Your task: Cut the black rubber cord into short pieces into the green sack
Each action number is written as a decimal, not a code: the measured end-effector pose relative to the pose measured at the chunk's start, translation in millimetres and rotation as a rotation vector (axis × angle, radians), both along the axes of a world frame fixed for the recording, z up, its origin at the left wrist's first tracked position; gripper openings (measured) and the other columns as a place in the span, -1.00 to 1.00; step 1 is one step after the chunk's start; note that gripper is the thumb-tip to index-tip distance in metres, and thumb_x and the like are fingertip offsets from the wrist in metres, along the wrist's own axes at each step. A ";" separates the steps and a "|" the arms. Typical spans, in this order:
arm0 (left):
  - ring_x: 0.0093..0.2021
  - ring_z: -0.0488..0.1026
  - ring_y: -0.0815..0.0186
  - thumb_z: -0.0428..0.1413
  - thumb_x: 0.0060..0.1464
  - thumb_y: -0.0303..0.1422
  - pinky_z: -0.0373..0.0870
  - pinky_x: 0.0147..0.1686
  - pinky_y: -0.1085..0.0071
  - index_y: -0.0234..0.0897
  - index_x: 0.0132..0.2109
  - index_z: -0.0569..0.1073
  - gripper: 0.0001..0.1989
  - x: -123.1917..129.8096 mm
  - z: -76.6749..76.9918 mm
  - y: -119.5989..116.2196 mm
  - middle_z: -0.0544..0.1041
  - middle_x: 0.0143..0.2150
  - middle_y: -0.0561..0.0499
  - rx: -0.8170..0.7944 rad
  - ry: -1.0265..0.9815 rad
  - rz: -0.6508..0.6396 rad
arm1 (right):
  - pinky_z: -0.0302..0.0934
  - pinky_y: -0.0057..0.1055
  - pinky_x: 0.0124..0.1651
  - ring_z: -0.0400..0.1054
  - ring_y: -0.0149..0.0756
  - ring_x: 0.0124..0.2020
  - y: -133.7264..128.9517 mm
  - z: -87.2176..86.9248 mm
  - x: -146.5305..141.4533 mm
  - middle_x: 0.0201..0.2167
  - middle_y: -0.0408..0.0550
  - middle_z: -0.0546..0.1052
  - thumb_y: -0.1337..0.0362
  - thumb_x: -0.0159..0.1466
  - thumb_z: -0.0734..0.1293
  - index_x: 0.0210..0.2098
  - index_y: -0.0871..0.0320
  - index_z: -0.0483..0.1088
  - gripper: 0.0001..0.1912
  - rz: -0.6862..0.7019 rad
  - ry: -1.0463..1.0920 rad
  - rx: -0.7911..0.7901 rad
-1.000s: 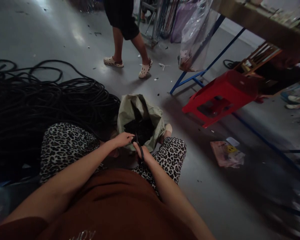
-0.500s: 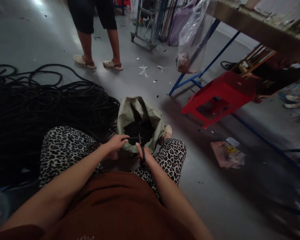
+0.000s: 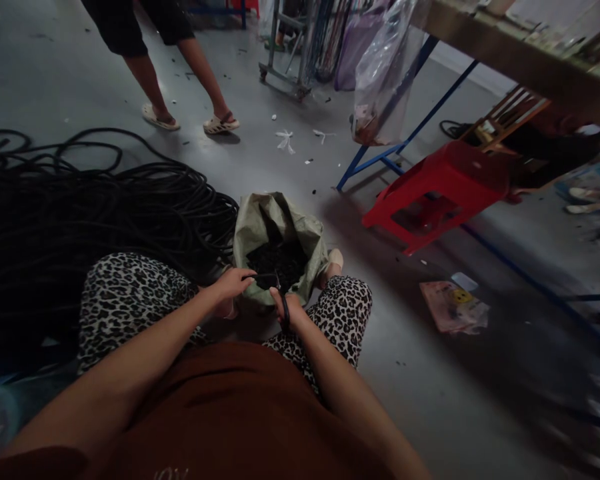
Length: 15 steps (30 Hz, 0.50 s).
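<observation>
Between my knees stands an open pale green sack (image 3: 311, 257) with many small black pieces (image 3: 283, 257) inside. My left hand (image 3: 234, 283) pinches a black cord (image 3: 264, 275), whose end points right over the sack. Closed around the black handles of a pair of scissors (image 3: 285, 313), my right hand (image 3: 289, 307) is at the sack's near edge. The scissor blades point up at the free end of the cord; whether they touch it is too small to tell. A large heap of black cord (image 3: 170, 207) lies on the floor to the left.
A person's legs (image 3: 200, 73) are at the upper left, beyond the heap. To the right are a red stool (image 3: 443, 190), a table (image 3: 530, 63) on blue legs and a hanging plastic bag (image 3: 385, 80). A plastic packet (image 3: 453, 308) lies on the floor.
The other person's legs have shifted left and stand at a different slant. My hands have barely moved; the scissor blades look closer together around the cord's end.
</observation>
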<state>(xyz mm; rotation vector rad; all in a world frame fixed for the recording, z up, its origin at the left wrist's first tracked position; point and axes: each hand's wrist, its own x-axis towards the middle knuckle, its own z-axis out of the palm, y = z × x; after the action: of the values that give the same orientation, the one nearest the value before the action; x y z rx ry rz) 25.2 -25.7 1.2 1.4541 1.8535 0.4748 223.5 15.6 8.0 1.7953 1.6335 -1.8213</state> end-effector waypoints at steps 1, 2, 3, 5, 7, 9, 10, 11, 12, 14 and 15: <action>-0.10 0.43 0.24 -0.06 -0.01 -0.24 0.32 -0.08 0.39 -0.27 -0.06 0.48 -0.59 0.2 0.5 0.4 0.53 -0.10 -0.01 0.005 0.000 0.004 | 0.12 -0.50 -0.73 0.23 -0.37 -0.77 0.6 -0.8 0.4 -0.72 -0.04 0.35 -0.17 0.20 0.11 -0.51 0.27 0.35 -0.41 -0.001 -0.002 0.003; -0.09 0.43 0.23 -0.05 -0.01 -0.24 0.32 -0.07 0.39 -0.27 -0.05 0.48 -0.59 0.5 1.0 0.7 0.53 -0.10 -0.01 0.010 -0.004 0.007 | 0.13 -0.50 -0.72 0.25 -0.36 -0.75 1.4 -1.3 0.8 -0.72 -0.03 0.35 -0.18 0.20 0.10 -0.51 0.26 0.35 -0.40 0.003 -0.005 0.012; -0.08 0.43 0.23 -0.05 -0.01 -0.23 0.32 -0.07 0.38 -0.27 -0.06 0.48 -0.59 0.6 1.3 0.9 0.53 -0.10 -0.01 0.013 -0.009 0.012 | 0.15 -0.50 -0.70 0.27 -0.35 -0.73 2.2 -1.3 1.0 -0.71 -0.01 0.36 -0.19 0.19 0.09 -0.51 0.26 0.36 -0.39 0.012 -0.004 0.024; -0.10 0.43 0.24 -0.05 0.00 -0.23 0.32 -0.07 0.39 -0.25 -0.06 0.48 -0.60 0.6 1.4 1.2 0.54 -0.12 0.00 0.016 -0.015 0.025 | 0.19 -0.48 -0.67 0.31 -0.31 -0.69 3.7 -0.3 0.9 -0.69 0.03 0.39 -0.22 0.19 0.07 -0.50 0.25 0.36 -0.36 0.033 -0.011 0.028; -0.10 0.43 0.25 -0.05 0.00 -0.23 0.31 -0.05 0.40 -0.23 -0.06 0.48 -0.61 0.1 0.7 1.3 0.54 -0.11 0.02 0.016 0.000 0.048 | 0.23 -0.44 -0.64 0.35 -0.27 -0.66 4.2 1.4 0.4 -0.65 0.06 0.41 -0.24 0.18 0.04 -0.49 0.25 0.37 -0.33 0.056 -0.025 -0.005; -0.07 0.42 0.25 -0.04 0.01 -0.23 0.30 -0.03 0.40 -0.22 -0.04 0.47 -0.61 -0.6 -0.6 1.3 0.52 -0.08 0.02 0.012 0.019 0.071 | 0.25 -0.42 -0.61 0.37 -0.24 -0.62 3.9 2.4 -0.3 -0.64 0.06 0.42 -0.26 0.18 0.01 -0.48 0.24 0.38 -0.31 0.097 -0.024 -0.028; -0.05 0.41 0.25 -0.04 0.01 -0.24 0.29 -0.02 0.40 -0.22 -0.03 0.46 -0.60 -0.8 -1.2 1.2 0.52 -0.07 0.01 0.008 0.023 0.077 | 0.26 -0.43 -0.59 0.38 -0.23 -0.61 3.6 2.6 -0.5 -0.64 0.05 0.42 -0.27 0.17 0.01 -0.48 0.23 0.38 -0.31 0.127 -0.020 -0.025; -0.03 0.40 0.25 -0.04 0.01 -0.24 0.29 -0.02 0.39 -0.22 -0.02 0.46 -0.60 -0.9 -1.8 1.1 0.51 -0.05 0.01 0.004 0.021 0.080 | 0.26 -0.43 -0.57 0.39 -0.24 -0.59 3.3 2.5 -0.8 -0.64 0.04 0.42 -0.27 0.17 0.01 -0.48 0.23 0.38 -0.31 0.157 -0.015 -0.013; -0.02 0.40 0.24 -0.04 0.01 -0.24 0.28 -0.01 0.39 -0.22 -0.01 0.45 -0.59 -0.8 -2.3 1.0 0.51 -0.04 0.01 0.002 0.016 0.081 | 0.26 -0.44 -0.55 0.39 -0.24 -0.58 3.2 2.2 -1.0 -0.65 0.03 0.42 -0.26 0.18 0.01 -0.48 0.22 0.38 -0.31 0.182 -0.013 0.001; -0.02 0.40 0.24 -0.04 0.01 -0.24 0.28 -0.01 0.39 -0.22 -0.01 0.45 -0.59 -0.1 -2.8 0.8 0.50 -0.04 0.02 0.004 0.002 0.084 | 0.26 -0.45 -0.53 0.39 -0.25 -0.57 3.3 1.7 -1.6 -0.64 0.02 0.42 -0.26 0.18 0.00 -0.48 0.22 0.39 -0.31 0.209 -0.025 0.016; -0.03 0.40 0.24 -0.04 0.00 -0.24 0.28 -0.01 0.39 -0.22 0.00 0.45 -0.59 0.5 -2.9 0.7 0.51 -0.05 0.02 0.006 -0.008 0.083 | 0.26 -0.45 -0.52 0.40 -0.26 -0.57 3.6 1.6 -2.0 -0.64 0.02 0.43 -0.25 0.19 0.00 -0.48 0.23 0.39 -0.31 0.215 -0.030 0.020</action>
<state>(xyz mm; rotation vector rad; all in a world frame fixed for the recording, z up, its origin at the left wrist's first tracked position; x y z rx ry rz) 25.7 -25.0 -1.7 1.3808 1.9133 0.5259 221.6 19.1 9.6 1.5762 1.7617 -1.6829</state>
